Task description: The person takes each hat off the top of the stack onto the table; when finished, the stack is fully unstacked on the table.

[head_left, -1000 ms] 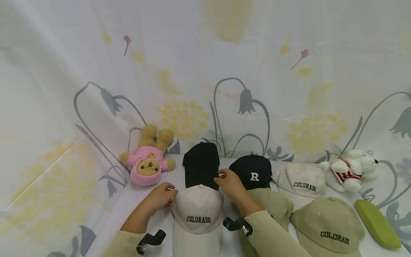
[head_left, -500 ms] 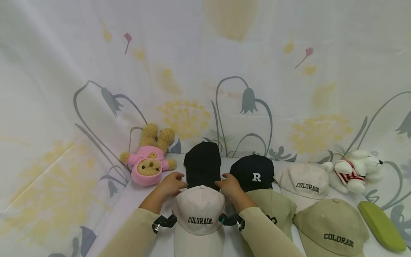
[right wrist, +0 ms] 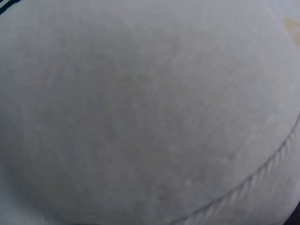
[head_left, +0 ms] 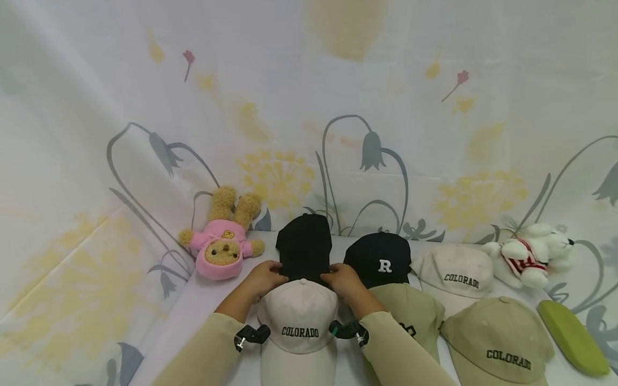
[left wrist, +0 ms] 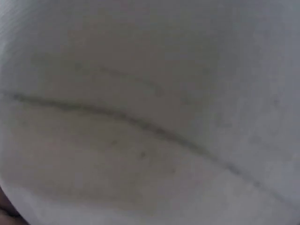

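A plain black cap [head_left: 304, 244] lies at the back of the white surface, its brim toward me. My left hand [head_left: 263, 279] pinches the left edge of that brim, and my right hand [head_left: 344, 279] pinches the right edge. Fingertips under the brim are hidden. Right in front, between my forearms, sits a cream cap [head_left: 300, 311] marked COLORADO, overlapping the black brim's front in the head view. Both wrist views are filled by pale stitched fabric of the cream cap [left wrist: 140, 159], close and blurred; a sliver of skin shows at the left wrist view's lower left corner.
Right of my hands are a navy cap [head_left: 376, 257] with an R, an olive cap [head_left: 415, 305], a second cream cap [head_left: 454, 271] and a khaki cap [head_left: 497, 338]. A pink-clad plush bear [head_left: 224, 241], a white plush [head_left: 526, 257] and a green case [head_left: 572, 338] lie around.
My left hand has moved right and up to the black cap's left brim edge. My right hand has shifted slightly down along the right edge. The caps appear unmoved.
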`<state>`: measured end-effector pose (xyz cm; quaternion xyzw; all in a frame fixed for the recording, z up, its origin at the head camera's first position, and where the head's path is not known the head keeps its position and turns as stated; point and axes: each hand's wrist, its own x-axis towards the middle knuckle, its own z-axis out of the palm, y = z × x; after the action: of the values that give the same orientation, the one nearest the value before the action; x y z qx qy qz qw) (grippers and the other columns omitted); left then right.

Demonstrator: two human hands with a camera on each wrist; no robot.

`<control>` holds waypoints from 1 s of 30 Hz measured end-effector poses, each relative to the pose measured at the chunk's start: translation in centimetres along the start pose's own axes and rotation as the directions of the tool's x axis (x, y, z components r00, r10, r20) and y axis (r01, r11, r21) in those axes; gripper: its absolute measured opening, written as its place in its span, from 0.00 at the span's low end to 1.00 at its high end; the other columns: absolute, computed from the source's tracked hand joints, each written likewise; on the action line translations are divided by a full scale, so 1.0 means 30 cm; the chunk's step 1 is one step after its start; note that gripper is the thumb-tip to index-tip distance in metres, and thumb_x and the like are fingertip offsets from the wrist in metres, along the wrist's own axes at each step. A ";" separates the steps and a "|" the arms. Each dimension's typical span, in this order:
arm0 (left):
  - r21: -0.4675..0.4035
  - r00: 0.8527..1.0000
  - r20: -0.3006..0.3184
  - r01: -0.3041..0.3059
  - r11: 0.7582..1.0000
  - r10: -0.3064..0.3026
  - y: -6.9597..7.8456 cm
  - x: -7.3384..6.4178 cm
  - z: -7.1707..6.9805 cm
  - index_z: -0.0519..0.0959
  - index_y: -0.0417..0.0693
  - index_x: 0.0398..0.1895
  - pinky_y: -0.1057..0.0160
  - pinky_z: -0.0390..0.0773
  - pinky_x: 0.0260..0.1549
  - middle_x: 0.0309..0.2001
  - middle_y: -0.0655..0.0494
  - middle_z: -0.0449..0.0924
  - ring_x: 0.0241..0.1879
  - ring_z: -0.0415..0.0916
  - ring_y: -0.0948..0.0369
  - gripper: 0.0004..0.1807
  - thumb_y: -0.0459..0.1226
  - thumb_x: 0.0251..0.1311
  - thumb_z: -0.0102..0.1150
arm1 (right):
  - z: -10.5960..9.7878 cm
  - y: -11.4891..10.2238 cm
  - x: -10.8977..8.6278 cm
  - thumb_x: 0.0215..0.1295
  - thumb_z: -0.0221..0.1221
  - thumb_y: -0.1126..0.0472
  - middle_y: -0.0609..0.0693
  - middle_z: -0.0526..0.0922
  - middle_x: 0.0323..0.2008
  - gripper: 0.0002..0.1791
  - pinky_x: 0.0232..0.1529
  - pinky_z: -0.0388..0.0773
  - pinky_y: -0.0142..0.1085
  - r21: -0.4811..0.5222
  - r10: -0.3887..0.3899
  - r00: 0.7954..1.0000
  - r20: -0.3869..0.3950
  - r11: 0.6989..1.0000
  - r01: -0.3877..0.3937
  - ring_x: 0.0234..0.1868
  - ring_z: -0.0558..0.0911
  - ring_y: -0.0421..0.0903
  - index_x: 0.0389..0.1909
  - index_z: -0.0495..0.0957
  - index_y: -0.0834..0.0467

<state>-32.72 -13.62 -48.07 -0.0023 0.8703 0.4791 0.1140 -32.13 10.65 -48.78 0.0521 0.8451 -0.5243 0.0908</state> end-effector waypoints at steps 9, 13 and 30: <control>-0.038 0.999 0.030 0.036 0.999 -0.035 -0.010 -0.010 -0.021 0.76 0.36 0.65 0.39 0.73 0.66 0.65 0.37 0.77 0.65 0.74 0.42 0.29 0.40 0.63 0.69 | -0.009 -0.007 -0.004 0.67 0.67 0.61 0.68 0.79 0.61 0.27 0.60 0.79 0.57 -0.024 0.018 0.999 0.042 1.000 -0.017 0.60 0.79 0.61 0.63 0.76 0.71; -0.056 0.998 0.034 0.056 0.997 -0.054 -0.026 -0.016 -0.028 0.78 0.37 0.63 0.40 0.76 0.63 0.61 0.39 0.80 0.62 0.76 0.44 0.28 0.40 0.63 0.71 | -0.014 -0.003 -0.006 0.63 0.69 0.61 0.66 0.81 0.56 0.26 0.51 0.82 0.50 -0.039 0.035 0.998 0.056 0.999 -0.033 0.51 0.80 0.57 0.58 0.78 0.70; 0.194 0.996 -0.074 -0.030 0.981 0.045 -0.036 -0.127 -0.066 0.75 0.41 0.68 0.42 0.81 0.58 0.67 0.41 0.76 0.61 0.79 0.45 0.24 0.46 0.77 0.54 | -0.104 0.015 -0.211 0.76 0.55 0.60 0.66 0.76 0.63 0.22 0.57 0.83 0.42 0.310 0.003 0.999 -0.036 0.951 0.008 0.54 0.82 0.53 0.64 0.74 0.69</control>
<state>-29.28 -16.25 -47.19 0.0063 0.9164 0.3940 0.0708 -26.16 13.70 -46.50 0.0740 0.7537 -0.6498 0.0656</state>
